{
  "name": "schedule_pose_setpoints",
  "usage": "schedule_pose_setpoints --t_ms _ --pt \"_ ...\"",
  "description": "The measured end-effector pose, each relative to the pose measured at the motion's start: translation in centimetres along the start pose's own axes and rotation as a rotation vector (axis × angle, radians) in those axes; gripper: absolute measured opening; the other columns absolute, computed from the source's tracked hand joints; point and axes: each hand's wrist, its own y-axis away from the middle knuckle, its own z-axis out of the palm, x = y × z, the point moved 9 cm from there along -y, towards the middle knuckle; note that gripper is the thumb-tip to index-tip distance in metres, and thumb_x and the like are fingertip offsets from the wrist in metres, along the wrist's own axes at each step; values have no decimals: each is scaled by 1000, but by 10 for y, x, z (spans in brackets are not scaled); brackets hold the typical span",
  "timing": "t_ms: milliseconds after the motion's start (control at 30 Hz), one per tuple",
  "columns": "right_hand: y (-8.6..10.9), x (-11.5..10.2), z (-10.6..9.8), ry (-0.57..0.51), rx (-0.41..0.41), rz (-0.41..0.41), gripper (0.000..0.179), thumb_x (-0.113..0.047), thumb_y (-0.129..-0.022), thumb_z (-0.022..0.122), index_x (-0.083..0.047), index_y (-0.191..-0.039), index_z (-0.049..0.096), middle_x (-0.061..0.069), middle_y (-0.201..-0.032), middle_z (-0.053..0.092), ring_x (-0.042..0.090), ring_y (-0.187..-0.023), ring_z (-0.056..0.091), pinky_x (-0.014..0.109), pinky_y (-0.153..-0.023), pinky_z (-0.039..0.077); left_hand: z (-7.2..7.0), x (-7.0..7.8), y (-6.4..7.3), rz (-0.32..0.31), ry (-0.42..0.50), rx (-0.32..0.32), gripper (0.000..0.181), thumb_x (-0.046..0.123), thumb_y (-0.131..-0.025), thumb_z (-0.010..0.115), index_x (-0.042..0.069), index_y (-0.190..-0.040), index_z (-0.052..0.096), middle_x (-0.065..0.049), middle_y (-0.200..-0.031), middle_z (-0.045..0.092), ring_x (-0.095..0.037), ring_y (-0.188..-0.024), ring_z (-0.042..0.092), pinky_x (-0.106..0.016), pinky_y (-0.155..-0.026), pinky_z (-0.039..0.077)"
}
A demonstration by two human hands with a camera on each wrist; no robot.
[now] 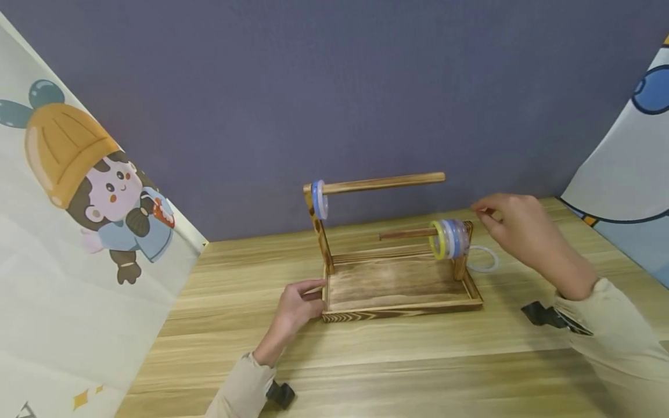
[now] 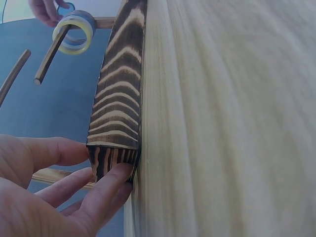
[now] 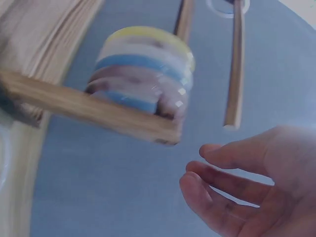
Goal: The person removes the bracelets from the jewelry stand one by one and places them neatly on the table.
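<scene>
A wooden rack with a tray-like base and two horizontal rods stands on the table. My left hand holds its front left corner; in the left wrist view, fingertips press the striped end face. At the post end of the lower rod sits a stack of coloured rings, yellow outermost. Blue and pale rings hang by the post of the upper rod. My right hand is raised right of the stack; the right wrist view shows its fingers bent, apart from the thumb, holding nothing.
A whitish ring lies on the table just right of the rack. Behind stands a dark blue-grey panel. Printed white panels flank both sides, the left one with a cartoon figure.
</scene>
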Motion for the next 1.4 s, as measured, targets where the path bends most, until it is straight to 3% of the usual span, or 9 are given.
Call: schedule_pose_setpoints --t_ms 267,533,900,1100,1400 --pt "-10 -32 -4 -55 44 28 18 1 -91 65 0 -108 73 20 -104 72 32 -77 69 47 -60 57 -1 -2 0 3 0 -20 49 -10 -76 65 -11 -125 63 -32 -126 61 -42 -117 60 -33 -79 60" --pt "-24 -66 7 -180 75 -27 20 3 -91 66 1 -109 72 18 -99 72 29 -78 69 45 -64 60 -3 -6 0 -9 -21 -21 50 -9 -76 65 -9 -126 63 -30 -128 61 -42 -118 60 -33 -80 60" --pt "-46 -101 36 -348 69 -16 20 -1 -93 65 0 -112 71 15 -103 72 26 -88 70 42 -71 60 -4 -1 2 14 -32 -8 49 -11 -76 65 -11 -125 63 -30 -128 61 -43 -117 60 -33 -80 60" --pt "-58 -113 52 -489 77 12 18 -5 -93 68 -3 -110 72 11 -104 74 22 -90 71 35 -74 61 -2 0 1 18 -20 -11 49 -10 -76 65 -10 -125 63 -31 -127 61 -42 -118 60 -34 -81 60" --pt "-75 -133 82 -698 26 64 18 -10 -94 67 -7 -111 73 7 -108 73 18 -97 70 33 -85 59 0 1 0 20 -6 -19 49 -10 -77 63 -11 -125 62 -32 -124 62 -41 -116 61 -32 -80 60"
